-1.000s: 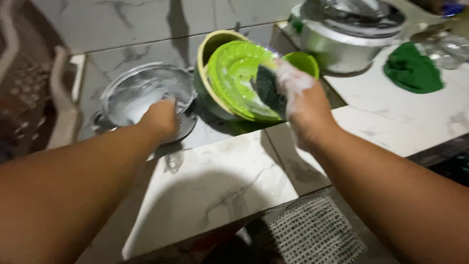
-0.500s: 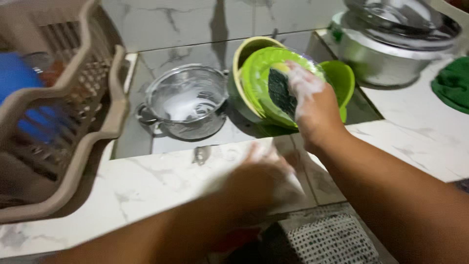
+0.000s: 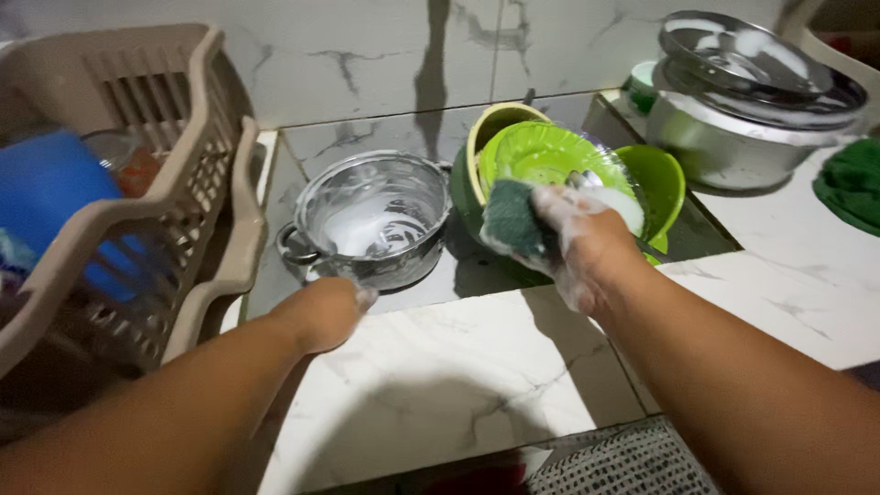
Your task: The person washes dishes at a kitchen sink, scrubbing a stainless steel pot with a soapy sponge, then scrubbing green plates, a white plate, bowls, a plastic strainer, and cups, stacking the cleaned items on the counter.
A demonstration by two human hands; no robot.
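Observation:
My right hand [image 3: 587,243], covered in suds, is closed around a dark green scouring sponge [image 3: 511,220], held just in front of a bright green plate [image 3: 541,156]. The plate leans tilted in the sink against a yellow-green bowl [image 3: 490,124] and a small green bowl [image 3: 665,179]. My left hand [image 3: 328,310] has its fingers curled at the sink's front edge, right by the near wall of a soapy steel pot [image 3: 376,220]. Whether it grips the pot is hidden.
A beige plastic dish rack [image 3: 174,174] on the left holds a blue item [image 3: 46,192]. A large steel pot with a lid [image 3: 742,119] and a green cloth [image 3: 852,183] sit on the white marble counter [image 3: 440,385] at right. A woven mat [image 3: 623,463] lies below.
My left hand came back from the counter's front edge toward the steel pot. My right hand pulled the sponge off the green plate, toward me. The view shifted left, showing more of the rack.

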